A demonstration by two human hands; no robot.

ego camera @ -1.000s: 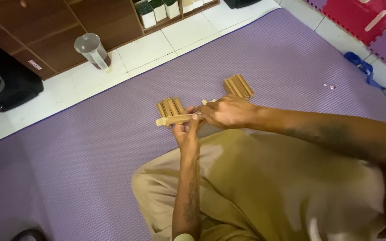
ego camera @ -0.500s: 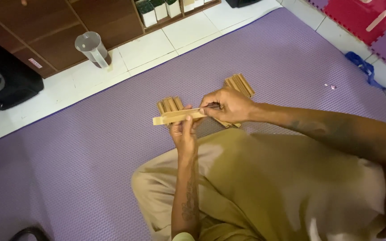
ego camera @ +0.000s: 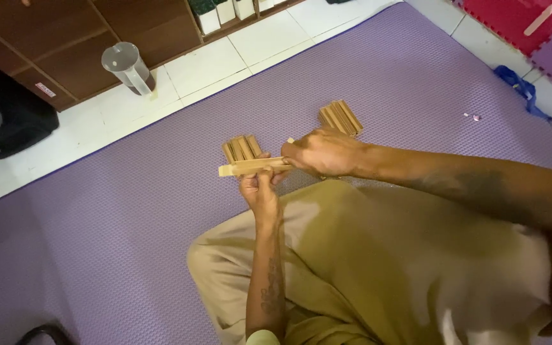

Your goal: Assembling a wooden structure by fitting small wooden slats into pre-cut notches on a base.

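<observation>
While the left hand [ego camera: 258,186] grips a wooden stick [ego camera: 250,167] from below, the right hand [ego camera: 317,153] pinches its 3 o'clock end, perhaps holding something small. Keep it level above the stack [ego camera: 241,148] at 12 o'clock.

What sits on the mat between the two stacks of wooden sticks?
In the head view, only bare purple mat lies between the left stack and the right stack; the right hand hovers just below.
</observation>
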